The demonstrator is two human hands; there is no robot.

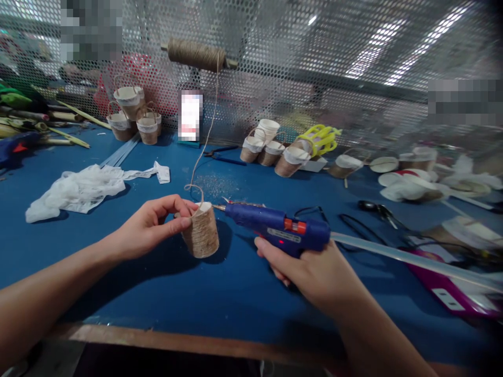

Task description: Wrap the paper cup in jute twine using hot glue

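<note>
A small cup wrapped in twine (201, 234) is pinched at its rim by my left hand (159, 222), tilted a little above the blue table. From its rim a strand of twine (212, 123) runs up to the twine spool (196, 54) on the mesh wall. My right hand (304, 264) grips a blue hot glue gun (275, 225), its red light lit. The gun's nozzle points left and meets the cup's rim, or comes very close to it; I cannot tell which. A long clear glue stick (396, 258) sticks out of the gun's back.
Finished little baskets (129, 112) are stacked at the back left, and more baskets (271, 146) stand back right. White lace (80, 188) lies left, pliers (228, 156) behind the cup. On the right are cables and a purple power strip (451, 288).
</note>
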